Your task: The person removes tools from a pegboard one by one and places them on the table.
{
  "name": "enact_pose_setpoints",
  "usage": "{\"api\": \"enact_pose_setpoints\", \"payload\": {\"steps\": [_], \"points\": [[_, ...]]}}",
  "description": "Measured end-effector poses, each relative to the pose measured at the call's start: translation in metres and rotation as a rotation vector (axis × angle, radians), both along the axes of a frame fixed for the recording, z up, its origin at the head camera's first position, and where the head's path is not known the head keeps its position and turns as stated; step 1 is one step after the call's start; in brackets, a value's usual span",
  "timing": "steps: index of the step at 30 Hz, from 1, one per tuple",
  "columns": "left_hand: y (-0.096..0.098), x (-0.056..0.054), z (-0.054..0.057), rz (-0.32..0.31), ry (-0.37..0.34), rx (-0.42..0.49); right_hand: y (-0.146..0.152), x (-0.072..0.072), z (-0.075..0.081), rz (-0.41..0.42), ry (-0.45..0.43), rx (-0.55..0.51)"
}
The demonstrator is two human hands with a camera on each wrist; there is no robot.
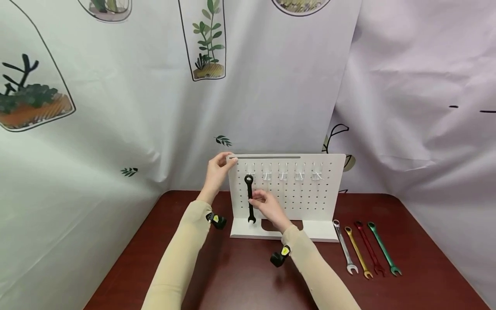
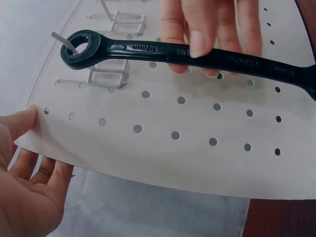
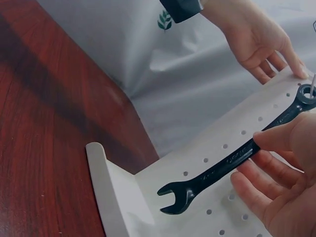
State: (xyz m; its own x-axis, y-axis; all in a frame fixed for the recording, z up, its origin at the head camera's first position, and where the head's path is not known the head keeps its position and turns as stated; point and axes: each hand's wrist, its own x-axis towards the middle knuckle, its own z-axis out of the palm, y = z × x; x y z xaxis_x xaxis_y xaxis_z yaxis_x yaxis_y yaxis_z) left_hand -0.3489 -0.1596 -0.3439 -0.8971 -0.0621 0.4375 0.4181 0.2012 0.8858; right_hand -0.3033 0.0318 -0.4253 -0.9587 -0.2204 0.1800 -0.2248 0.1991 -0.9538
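Observation:
A black combination wrench (image 1: 249, 198) hangs upright in front of the white pegboard (image 1: 302, 200), its ring end at the top. In the left wrist view a white hook (image 2: 63, 41) passes through that ring. My right hand (image 1: 270, 209) pinches the wrench's shaft between thumb and fingers, the open jaw end pointing down. My left hand (image 1: 218, 174) grips the board's upper left corner, thumb on the front face and fingers behind the edge (image 2: 44, 170).
Several more white hooks (image 1: 283, 172) run in a row along the board. On the dark red table (image 1: 240, 275), to the board's right, lie a silver wrench (image 1: 345, 247), a yellow wrench (image 1: 358, 252), a red wrench (image 1: 370, 249) and a green wrench (image 1: 383, 249). A printed curtain (image 1: 271, 94) stands behind.

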Motion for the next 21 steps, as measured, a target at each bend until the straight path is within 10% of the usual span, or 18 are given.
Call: {"api": "enact_pose_setpoints", "payload": {"steps": [21], "points": [[0.0008, 0.0007, -0.0009, 0.0, 0.004, -0.016, -0.0003, -0.0001, -0.0056, -0.004, 0.031, 0.044]]}}
